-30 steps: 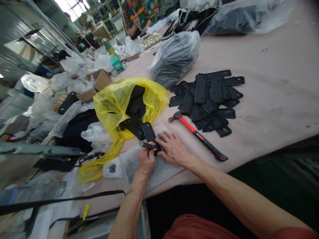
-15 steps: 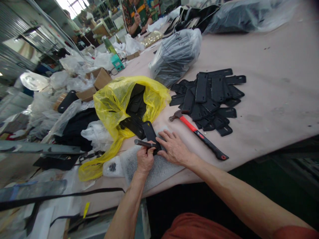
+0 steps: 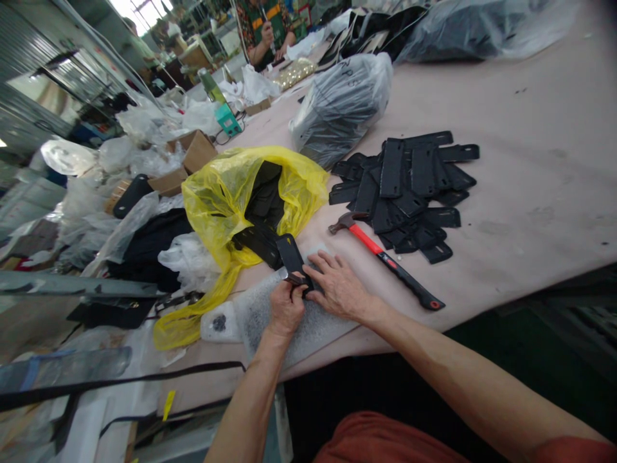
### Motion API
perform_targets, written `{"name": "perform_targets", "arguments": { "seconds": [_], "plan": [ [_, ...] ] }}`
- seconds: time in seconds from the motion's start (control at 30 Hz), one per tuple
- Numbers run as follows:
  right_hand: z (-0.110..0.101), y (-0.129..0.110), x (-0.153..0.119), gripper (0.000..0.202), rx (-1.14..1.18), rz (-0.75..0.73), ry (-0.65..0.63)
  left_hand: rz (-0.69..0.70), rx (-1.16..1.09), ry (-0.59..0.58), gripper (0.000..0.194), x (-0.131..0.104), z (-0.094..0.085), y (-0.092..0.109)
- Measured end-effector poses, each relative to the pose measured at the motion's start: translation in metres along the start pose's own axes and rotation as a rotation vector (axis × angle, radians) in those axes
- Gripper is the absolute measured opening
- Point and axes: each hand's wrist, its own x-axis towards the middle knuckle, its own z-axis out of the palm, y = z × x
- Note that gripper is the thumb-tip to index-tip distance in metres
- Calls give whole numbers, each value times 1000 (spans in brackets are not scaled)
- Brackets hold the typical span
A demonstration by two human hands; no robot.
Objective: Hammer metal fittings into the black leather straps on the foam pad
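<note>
My left hand is closed around a metal punch, its bright end sticking out above the fingers. The punch's lower end is hidden by the hand and a flat black strip. That black strip, which has a slot near its far end, lies under my hands on a pale foam sheet. My right hand rests flat beside it, fingers spread, fingertips pressing on the strip's right edge. A claw hammer with a red and black handle lies to the right of my right hand, untouched.
A heap of black strips lies beyond the hammer. An open yellow plastic bag holds more black pieces, right by the foam sheet. Farther back stands a filled clear bag. A person sits across the table.
My left hand has moved slightly right, and the punch has turned so its upper end lies closer to the hand. My right hand keeps its place on the strip.
</note>
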Motion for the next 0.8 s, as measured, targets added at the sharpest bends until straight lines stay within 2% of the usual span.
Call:
{"name": "perform_targets", "arguments": {
  "seconds": [0.37, 0.5, 0.6, 0.67, 0.8],
  "plan": [
    [4, 1, 0, 55, 25, -11, -22, -10, 18, 14, 13, -1, 7, 2],
    [-10, 11, -4, 48, 38, 6, 57, -27, -28, 32, 14, -3, 5, 0],
    [-32, 28, -13, 43, -43, 142, 181, -27, -48, 49, 15, -5, 4, -1],
    [-45, 44, -22, 41, -146, 280, 200, -22, -45, 58, 14, -6, 5, -2],
    [-55, 68, -39, 38, -294, 495, 52, -29, -11, 53, 11, -8, 6, -4]
  ]
}}
